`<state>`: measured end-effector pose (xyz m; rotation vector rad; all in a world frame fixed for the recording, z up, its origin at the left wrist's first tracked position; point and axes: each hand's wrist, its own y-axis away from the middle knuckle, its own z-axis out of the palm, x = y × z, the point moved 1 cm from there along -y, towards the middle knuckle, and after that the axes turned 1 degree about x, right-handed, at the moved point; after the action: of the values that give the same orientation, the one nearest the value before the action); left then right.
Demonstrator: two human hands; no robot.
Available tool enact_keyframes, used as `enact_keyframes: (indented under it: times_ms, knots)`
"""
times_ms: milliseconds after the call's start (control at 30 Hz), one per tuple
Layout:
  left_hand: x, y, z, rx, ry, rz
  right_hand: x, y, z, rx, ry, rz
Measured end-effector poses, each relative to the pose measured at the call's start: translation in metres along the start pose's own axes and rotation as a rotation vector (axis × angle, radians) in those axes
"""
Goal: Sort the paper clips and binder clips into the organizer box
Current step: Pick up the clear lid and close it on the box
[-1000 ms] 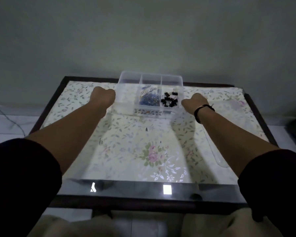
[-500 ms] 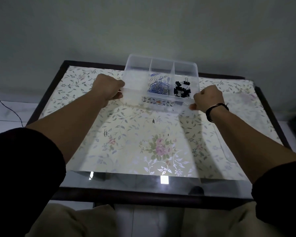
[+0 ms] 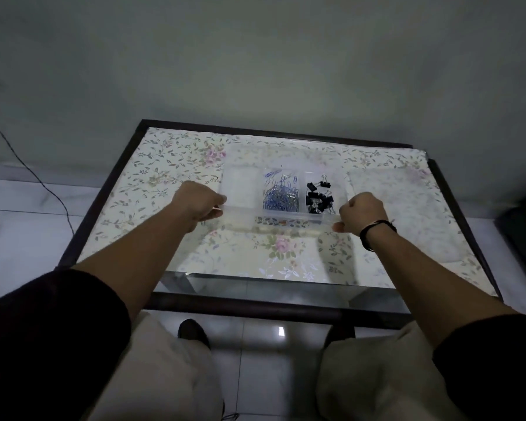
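Cable, thin and dark, trailing down the wall and over pale floor tiles at nine o'clock of the frame

Dark-framed glass-topped table under a cream floral-printed cover sheet, filling the middle of the view

Left hand, fingers curled round the left end of the clear plastic compartmented organizer box, thumb side toward the box, dark sleeve at seven o'clock

Organizer box held between both hands above the cover sheet, centred on the table, near edge tilted toward the wearer; contact with the table impossible to judge

Left compartment of the box at nine o'clock of its middle, contents not discernible through the pale plastic

Heap of silver and blue wire paper clips in the middle compartment, a few loose ones toward twelve o'clock of the heap

Cluster of small black binder clips in the right compartment, just beside the paper clips across a clear divider, at three o'clock of them

Right hand, closed in a fist-like grip on the right end of the box, thumb tip showing under the near corner at seven o'clock of the knuckles, black wristband at the wrist

Second clear flat plastic piece, faint, lying on the cover sheet at two o'clock of the right hand, exact shape hard to make out

Light trousers over both knees at six o'clock, dark shoe between them on the tiles
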<state>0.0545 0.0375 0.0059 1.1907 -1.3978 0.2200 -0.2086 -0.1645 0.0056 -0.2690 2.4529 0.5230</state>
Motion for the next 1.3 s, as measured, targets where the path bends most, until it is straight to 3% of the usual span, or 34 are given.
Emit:
enact_keyframes:
  times_ms: [167, 267, 333, 467, 600, 700, 833, 1067, 1300]
  knots:
    - [-0.013, 0.003, 0.001, 0.007, -0.008, -0.01, 0.006, -0.003, 0.007, 0.01, 0.14, -0.022]
    - [-0.005, 0.003, -0.008, 0.077, -0.123, 0.089, -0.015, 0.005, 0.005, 0.188, 0.368, -0.243]
    - [0.004, 0.001, -0.017, 0.128, -0.106, 0.155, -0.042, 0.016, 0.012, 0.24, 0.239, -0.399]
    - [0.014, -0.003, -0.03, 0.114, 0.078, 0.133, -0.097, 0.041, 0.055, 0.031, -0.012, -0.498]
    - [0.005, -0.011, -0.06, 0.155, 0.186, 0.085, -0.136, 0.06, 0.117, -0.126, -0.005, -0.559]
    - [-0.011, -0.019, -0.087, 0.182, 0.219, 0.024, -0.16, 0.07, 0.157, -0.151, 0.151, -0.67]
    - [-0.028, -0.027, -0.105, 0.202, 0.267, -0.025, -0.183, 0.085, 0.193, -0.007, 0.549, -0.851]
    - [-0.032, -0.04, -0.123, 0.224, 0.322, -0.031, -0.179, 0.098, 0.23, -0.112, 0.756, -0.77]
    - [-0.036, -0.041, -0.127, 0.224, 0.307, -0.048, -0.182, 0.1, 0.236, -0.107, 0.836, -0.769]
